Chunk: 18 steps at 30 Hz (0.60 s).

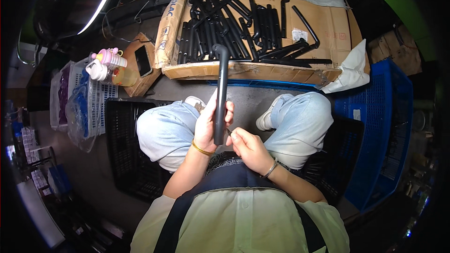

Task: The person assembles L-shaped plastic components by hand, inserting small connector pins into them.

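My left hand (205,127) is wrapped round a black tube (221,91) with a bent upper end. The tube stands nearly upright in the picture, its lower end close to my wrist with the yellow bracelet. Beside that lower end, my right hand (253,152) is closed in a pinch. A small dark tip shows at its fingertips, too little to name. Beyond my knees, many similar black tubes (225,30) lie heaped on the cardboard (328,28), some straight and some bent at one end.
To the left, a pink-topped bottle (110,58) and a phone (143,61) are near a white basket (97,107). Black crates (123,159) flank my legs. Blue crates (375,150) stand on the right, by a white sheet (349,72) hanging off the cardboard's corner.
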### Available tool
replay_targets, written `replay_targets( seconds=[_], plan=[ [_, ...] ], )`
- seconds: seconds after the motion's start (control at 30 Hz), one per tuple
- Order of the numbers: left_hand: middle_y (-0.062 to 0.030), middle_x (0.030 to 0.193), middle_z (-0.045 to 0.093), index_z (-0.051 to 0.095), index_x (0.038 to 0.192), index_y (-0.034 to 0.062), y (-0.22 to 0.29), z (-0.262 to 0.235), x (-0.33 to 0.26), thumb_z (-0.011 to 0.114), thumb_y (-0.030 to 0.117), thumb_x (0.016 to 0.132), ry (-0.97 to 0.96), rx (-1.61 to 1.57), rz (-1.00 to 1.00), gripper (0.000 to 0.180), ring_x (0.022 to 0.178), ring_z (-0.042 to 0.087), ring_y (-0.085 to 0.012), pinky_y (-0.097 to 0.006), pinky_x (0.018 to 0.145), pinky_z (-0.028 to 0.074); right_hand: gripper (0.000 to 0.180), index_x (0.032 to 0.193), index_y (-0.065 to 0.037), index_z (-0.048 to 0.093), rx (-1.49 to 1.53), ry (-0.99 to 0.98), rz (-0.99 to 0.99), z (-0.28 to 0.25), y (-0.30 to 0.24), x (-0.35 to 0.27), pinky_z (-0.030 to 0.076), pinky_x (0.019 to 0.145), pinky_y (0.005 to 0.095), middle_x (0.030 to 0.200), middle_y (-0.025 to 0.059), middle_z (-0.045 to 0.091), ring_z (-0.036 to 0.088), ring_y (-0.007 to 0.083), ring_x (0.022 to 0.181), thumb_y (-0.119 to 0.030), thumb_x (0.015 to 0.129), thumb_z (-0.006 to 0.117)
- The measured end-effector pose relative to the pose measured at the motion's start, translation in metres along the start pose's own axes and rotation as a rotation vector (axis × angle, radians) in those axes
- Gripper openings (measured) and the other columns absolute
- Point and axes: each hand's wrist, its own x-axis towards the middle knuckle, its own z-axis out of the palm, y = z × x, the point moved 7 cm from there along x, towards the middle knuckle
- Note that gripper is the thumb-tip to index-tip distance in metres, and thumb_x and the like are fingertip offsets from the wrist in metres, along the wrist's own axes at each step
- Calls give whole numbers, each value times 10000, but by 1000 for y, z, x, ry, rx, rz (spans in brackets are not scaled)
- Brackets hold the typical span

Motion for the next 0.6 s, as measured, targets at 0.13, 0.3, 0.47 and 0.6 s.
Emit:
replay_targets(
  seconds=[0.13, 0.3, 0.47, 0.6],
  plan=[
    [-67, 955, 523, 378, 1388, 115, -6, 2, 0, 389, 301, 1037, -11, -103, -20, 397, 771, 513, -147, -269, 712, 450, 281, 861, -30, 577, 35, 8, 36, -2, 1, -4, 392, 524, 271, 575, 16, 485, 477, 94, 528, -220, 1016, 441],
    [-79, 970, 530, 311, 1429, 118, 0, 5, -5, 421, 294, 1029, -42, -87, 17, 451, 755, 533, -144, -260, 666, 461, 301, 852, -28, 573, -16, 13, -5, -3, -7, -2, 356, 514, 233, 581, -22, 466, 428, 52, 538, -230, 1028, 436],
    [-76, 959, 539, 236, 1481, 124, 3, 14, -7, 466, 318, 1012, -88, 1, 20, 557, 748, 548, -122, -243, 642, 481, 296, 859, -18, 590, -78, 20, -62, -4, -19, 3, 384, 526, 262, 587, 9, 491, 460, 80, 542, -226, 1019, 453],
    [-49, 937, 549, 175, 1531, 141, 3, 20, -8, 502, 291, 991, -47, 74, 2, 649, 730, 547, -77, -191, 610, 486, 300, 881, -4, 608, -98, 20, -55, -4, -19, 3, 402, 537, 275, 603, 29, 521, 487, 93, 552, -230, 1015, 462]
  ],
)
